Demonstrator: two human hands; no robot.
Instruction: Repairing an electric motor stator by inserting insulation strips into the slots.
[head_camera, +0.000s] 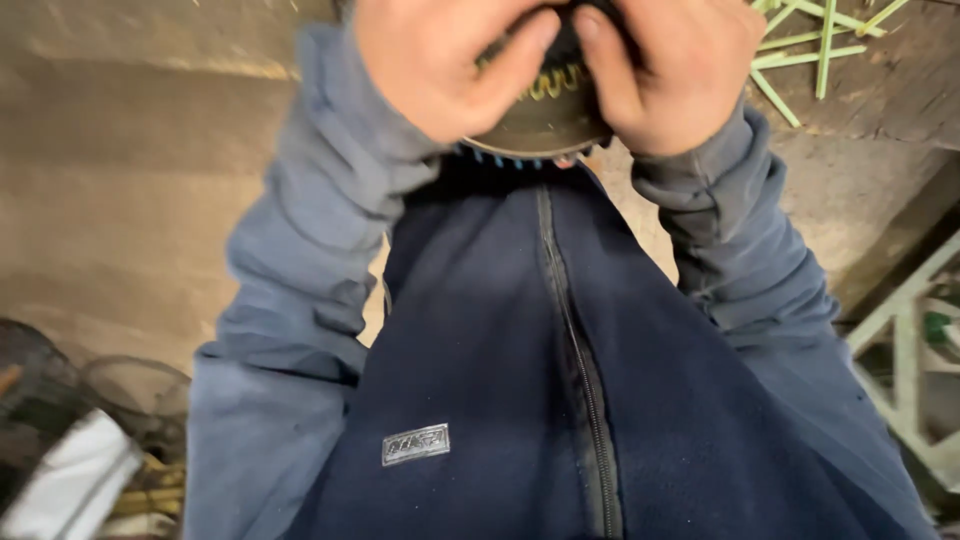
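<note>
Clearly both hands, left (440, 60) and right (675, 70), close their grip on a round dark disc (545, 115) held before the chest; thumbs should press evenly, keeping the toothed rim level.

A small silver rectangular label (415, 444), lettering blurred, on the navy fleece (480, 330).

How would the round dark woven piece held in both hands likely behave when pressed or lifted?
The round woven piece probably flexes slightly: its rim shows separate strands. It looks light, since the left hand and right hand hold it with fingers alone. Its loose strand ends might snag.
</note>
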